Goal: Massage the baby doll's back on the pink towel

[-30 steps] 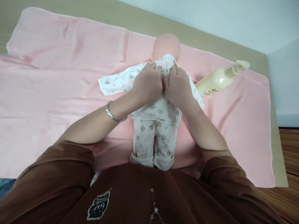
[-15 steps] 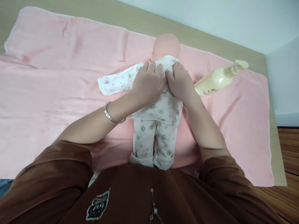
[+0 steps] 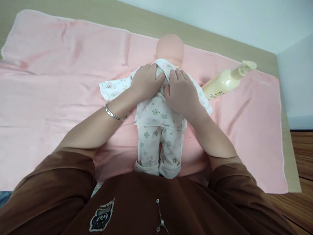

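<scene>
A bald baby doll (image 3: 169, 49) lies lengthwise in front of me, no face showing. It wears a white baby shirt (image 3: 154, 111) and matching trousers (image 3: 148, 147) with small green and pink animal prints; the trouser cuffs are rolled up. My left hand (image 3: 148, 81) rests on the upper left of the shirt, thumb apart from the fingers. On the upper right of the shirt lies my right hand (image 3: 182, 93), its fingers stretched toward the collar. Between the hands the cloth is creased. Both shirt sleeves spread out sideways.
A pink blanket (image 3: 73, 114) with a white edge covers most of the wooden table (image 3: 207, 42). Right of the doll, a pale yellow pump bottle (image 3: 226, 81) lies tilted on the blanket. A white wall (image 3: 232, 19) stands behind the table.
My right hand has slid down a little from the shirt's collar edge, and its sleeve now shows beyond the wrist. My left hand's thumb has spread from its fingers.
</scene>
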`<move>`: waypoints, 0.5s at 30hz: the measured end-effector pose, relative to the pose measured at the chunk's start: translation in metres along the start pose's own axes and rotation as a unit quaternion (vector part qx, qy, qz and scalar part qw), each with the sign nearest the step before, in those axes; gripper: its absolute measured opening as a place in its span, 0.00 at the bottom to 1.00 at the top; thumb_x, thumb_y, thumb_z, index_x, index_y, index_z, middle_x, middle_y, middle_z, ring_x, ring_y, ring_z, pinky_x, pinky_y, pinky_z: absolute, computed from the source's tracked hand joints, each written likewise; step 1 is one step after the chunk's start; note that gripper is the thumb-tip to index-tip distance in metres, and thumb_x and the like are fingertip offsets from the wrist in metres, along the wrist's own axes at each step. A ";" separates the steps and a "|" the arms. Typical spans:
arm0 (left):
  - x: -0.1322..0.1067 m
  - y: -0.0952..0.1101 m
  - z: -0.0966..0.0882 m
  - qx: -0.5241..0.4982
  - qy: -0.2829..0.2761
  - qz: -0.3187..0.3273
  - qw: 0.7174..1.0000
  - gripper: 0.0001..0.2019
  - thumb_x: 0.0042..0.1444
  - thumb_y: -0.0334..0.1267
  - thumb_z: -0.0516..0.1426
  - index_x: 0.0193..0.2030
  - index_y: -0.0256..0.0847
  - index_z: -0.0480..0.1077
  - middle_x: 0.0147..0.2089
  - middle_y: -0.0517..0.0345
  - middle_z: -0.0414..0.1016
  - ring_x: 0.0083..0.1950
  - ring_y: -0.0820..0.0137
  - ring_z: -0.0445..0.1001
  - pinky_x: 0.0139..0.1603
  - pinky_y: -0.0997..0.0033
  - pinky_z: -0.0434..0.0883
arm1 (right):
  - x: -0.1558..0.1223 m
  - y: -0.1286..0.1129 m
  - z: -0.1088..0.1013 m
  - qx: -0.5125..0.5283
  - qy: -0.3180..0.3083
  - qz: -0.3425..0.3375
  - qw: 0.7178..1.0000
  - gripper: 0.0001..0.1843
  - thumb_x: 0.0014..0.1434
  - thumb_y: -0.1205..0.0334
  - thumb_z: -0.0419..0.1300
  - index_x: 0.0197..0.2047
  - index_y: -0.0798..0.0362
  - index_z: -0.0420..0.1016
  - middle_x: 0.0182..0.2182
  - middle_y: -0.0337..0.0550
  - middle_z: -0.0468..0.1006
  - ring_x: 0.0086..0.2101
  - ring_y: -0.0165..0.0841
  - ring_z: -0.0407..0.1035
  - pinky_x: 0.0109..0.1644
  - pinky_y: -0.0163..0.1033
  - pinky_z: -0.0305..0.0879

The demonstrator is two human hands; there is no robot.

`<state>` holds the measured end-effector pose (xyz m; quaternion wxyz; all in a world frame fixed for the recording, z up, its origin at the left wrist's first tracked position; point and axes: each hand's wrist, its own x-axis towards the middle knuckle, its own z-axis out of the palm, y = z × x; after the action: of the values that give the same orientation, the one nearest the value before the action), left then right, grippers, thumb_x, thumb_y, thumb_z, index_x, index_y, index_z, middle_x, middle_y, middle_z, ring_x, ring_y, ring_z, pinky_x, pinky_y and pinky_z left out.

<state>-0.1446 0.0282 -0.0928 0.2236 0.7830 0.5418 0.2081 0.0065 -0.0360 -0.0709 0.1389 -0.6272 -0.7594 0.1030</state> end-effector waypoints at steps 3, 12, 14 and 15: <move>-0.014 0.007 0.001 0.024 0.007 0.027 0.999 0.22 0.71 0.48 0.44 0.63 0.47 0.70 0.63 0.48 0.78 0.70 0.49 0.68 0.75 0.41 0.63 | 0.013 0.010 -0.001 -0.013 0.012 0.024 1.000 0.23 0.75 0.57 0.44 0.63 0.60 0.69 0.65 0.63 0.74 0.70 0.55 0.65 0.77 0.68 0.59; -0.027 0.018 -0.004 0.028 -0.009 0.037 0.999 0.21 0.72 0.49 0.44 0.60 0.48 0.71 0.67 0.50 0.74 0.73 0.53 0.64 0.78 0.45 0.62 | 0.024 0.023 -0.001 -0.048 0.002 0.064 0.997 0.30 0.78 0.51 0.37 0.60 0.63 0.72 0.59 0.67 0.78 0.61 0.54 0.73 0.71 0.62 0.66; -0.015 0.010 -0.002 0.019 -0.016 0.025 0.999 0.20 0.73 0.51 0.43 0.55 0.48 0.72 0.63 0.48 0.76 0.70 0.53 0.68 0.74 0.44 0.65 | 0.015 0.019 0.003 -0.038 0.017 0.029 0.999 0.30 0.78 0.49 0.39 0.63 0.62 0.69 0.62 0.66 0.75 0.65 0.55 0.69 0.73 0.65 0.63; -0.009 0.007 0.000 0.015 -0.018 0.018 1.000 0.20 0.73 0.51 0.43 0.54 0.47 0.72 0.62 0.47 0.77 0.69 0.52 0.69 0.73 0.44 0.66 | 0.011 0.016 0.005 -0.027 0.026 0.013 0.999 0.30 0.77 0.48 0.39 0.65 0.61 0.67 0.64 0.65 0.73 0.67 0.56 0.67 0.74 0.66 0.61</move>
<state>-0.1427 0.0176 -0.0893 0.2172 0.7997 0.5265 0.1900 0.0182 -0.0222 -0.0800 0.1401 -0.6427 -0.7501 0.0677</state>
